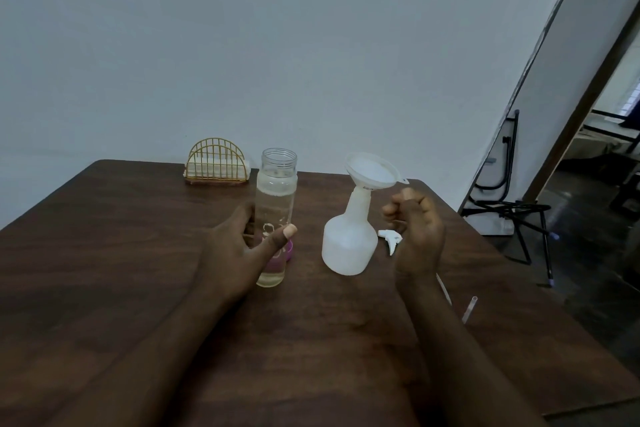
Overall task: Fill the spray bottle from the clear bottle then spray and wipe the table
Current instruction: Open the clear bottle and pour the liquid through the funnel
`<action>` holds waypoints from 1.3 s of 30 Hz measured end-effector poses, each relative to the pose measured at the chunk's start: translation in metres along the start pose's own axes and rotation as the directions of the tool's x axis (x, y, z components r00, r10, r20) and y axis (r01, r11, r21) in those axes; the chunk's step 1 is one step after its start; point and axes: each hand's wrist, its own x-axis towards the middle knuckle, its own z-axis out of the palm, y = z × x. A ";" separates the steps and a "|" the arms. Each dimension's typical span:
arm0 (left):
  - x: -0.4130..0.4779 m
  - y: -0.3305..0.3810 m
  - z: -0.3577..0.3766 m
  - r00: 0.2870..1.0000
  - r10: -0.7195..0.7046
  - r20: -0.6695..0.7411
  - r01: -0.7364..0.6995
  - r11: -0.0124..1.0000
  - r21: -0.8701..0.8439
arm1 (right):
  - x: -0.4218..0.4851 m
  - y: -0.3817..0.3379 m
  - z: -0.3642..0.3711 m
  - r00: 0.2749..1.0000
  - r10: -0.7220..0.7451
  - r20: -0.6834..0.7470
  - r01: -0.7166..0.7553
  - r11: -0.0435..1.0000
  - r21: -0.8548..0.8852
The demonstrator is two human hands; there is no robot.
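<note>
Dark wood-grain table (pixel 138 288) is stretching out before me, backed by a plain pale wall. On it, the white spray bottle (pixel 348 246) is standing upright with its head off and a white funnel (pixel 372 170) sitting in its neck. Just left of the spray bottle, the clear bottle (pixel 277 191) is standing uncapped, mostly full of clear liquid. My left hand (pixel 239 250) is wrapping around its lower half, thumb across the front. My right hand (pixel 415 236) is hovering just right of the spray bottle, fingers curling into a loose fist with nothing visible inside. A pink cap (pixel 290 251) is peeking out from behind the clear bottle, left of the spray bottle. The white trigger head (pixel 389 237) is lying just right of the spray bottle, partly behind my right hand. A thin clear tube (pixel 469 310) is showing farther right and nearer me. Behind and left of the spray bottle, a gold wire napkin holder (pixel 217 163) is holding white napkins.
</note>
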 end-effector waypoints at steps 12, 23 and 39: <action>0.006 0.019 0.006 0.999 0.036 0.024 -0.037 0.997 0.071 | 0.024 -0.012 0.010 0.982 0.179 0.064 -0.188 0.962 0.199; 0.042 0.044 -0.005 0.992 0.123 0.004 -0.117 0.932 0.343 | 0.041 -0.032 0.017 0.942 0.317 0.109 -0.324 0.944 0.056; 0.065 0.064 -0.023 0.983 0.183 0.032 -0.171 0.819 0.547 | 0.050 -0.050 0.030 0.896 0.444 0.015 -0.443 0.896 -0.012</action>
